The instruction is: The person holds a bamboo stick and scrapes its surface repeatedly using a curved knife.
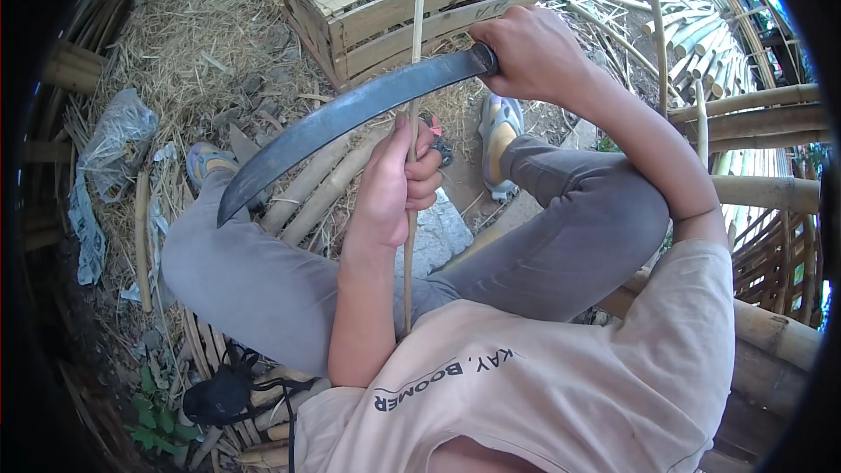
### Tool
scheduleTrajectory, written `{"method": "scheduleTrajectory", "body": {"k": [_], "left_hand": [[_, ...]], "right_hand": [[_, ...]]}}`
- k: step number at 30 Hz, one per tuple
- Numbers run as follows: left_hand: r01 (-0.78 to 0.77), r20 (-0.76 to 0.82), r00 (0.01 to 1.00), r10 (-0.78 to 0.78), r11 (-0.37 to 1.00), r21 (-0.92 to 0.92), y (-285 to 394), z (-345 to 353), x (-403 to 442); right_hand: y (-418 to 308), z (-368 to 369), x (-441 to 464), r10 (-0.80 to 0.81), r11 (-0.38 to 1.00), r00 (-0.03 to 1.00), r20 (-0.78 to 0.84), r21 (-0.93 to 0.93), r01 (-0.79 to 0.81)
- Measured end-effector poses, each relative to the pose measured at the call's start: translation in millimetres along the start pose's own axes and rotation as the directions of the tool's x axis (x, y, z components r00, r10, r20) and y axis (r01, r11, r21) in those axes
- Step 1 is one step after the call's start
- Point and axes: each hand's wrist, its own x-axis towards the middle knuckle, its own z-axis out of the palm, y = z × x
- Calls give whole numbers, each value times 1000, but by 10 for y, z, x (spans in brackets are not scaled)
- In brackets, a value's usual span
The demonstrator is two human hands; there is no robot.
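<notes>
At the far left, a clear plastic bag (123, 140) lies crumpled on the straw-strewn ground, above a small black cloth-like item (219, 396). The left forearm rises from a bent elbow beside the thigh, and the left hand (384, 182) is closed in a fist around a thin stick (408, 263), thumb pointing up along it. The stick stands nearly upright between the bent knees, its lower end by the lap. A long curved knife (350, 112) crosses it above that fist (whether the blade touches it, I cannot tell). On the wooden crate (438, 0) beyond, a slat bears faint marks, too small to read. Across the beige shirt (561, 368), dark letters show "KAY, BOOMER" (more may be lost in the folds). Farther right, the right hand (539, 57) grips the knife's handle, fingers wrapped tight, its arm reaching forward with the elbow bent by the right knee. Bamboo poles (762, 127) fill the far right.
</notes>
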Motion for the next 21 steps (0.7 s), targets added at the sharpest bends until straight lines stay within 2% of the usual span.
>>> {"method": "scheduleTrajectory", "body": {"k": [5, 13, 17, 20, 21], "left_hand": [[-29, -103, 994, 37, 996, 84, -64, 92, -42], [-33, -98, 994, 39, 997, 63, -46, 165, -105], [-34, -89, 995, 39, 998, 60, -49, 170, -85], [-29, -82, 996, 33, 999, 41, -80, 153, -148], [2, -24, 1000, -1, 999, 43, -102, 181, -173]], "right_hand": [[-27, 22, 39, 55, 997, 997, 51, 48, -57], [92, 138, 102, 22, 998, 999, -31, 56, -20], [101, 86, 79, 11, 1000, 997, -71, 2, -11], [381, 99, 140, 120, 991, 981, -149, -37, -127], [607, 135, 186, 250, 965, 950, -186, -35, -261]]}}
